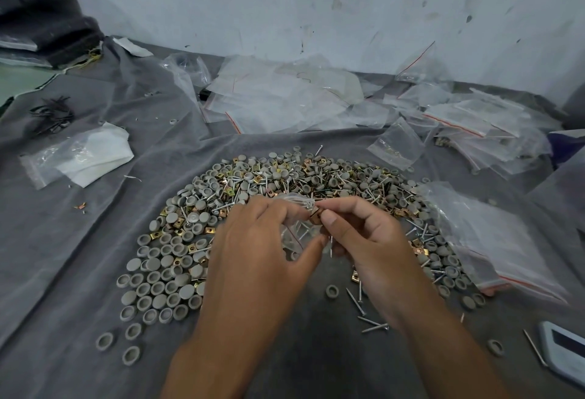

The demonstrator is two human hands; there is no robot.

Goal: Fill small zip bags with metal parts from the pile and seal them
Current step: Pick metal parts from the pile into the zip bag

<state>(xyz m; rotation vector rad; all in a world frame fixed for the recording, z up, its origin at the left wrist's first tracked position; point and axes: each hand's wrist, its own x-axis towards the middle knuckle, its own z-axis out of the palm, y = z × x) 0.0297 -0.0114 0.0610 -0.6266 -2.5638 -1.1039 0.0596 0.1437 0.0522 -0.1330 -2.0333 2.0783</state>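
Note:
A wide pile of parts (253, 183) lies on grey cloth: grey round caps, brass square clips and silver screws. Above its near side my left hand (256, 253) holds a small clear zip bag (297, 227) by thumb and fingers; screws show inside it. My right hand (370, 240) pinches a brass clip (315, 213) at the bag's mouth, fingertips almost touching the left hand's. Most of the bag is hidden between the two hands.
Empty zip bags (285, 98) are heaped at the back, more bags (484, 132) at the right, and a stack (493, 240) lies beside the pile. Loose screws (364, 313) lie near my right wrist. A white device (563, 351) sits at bottom right. A white wall stands behind.

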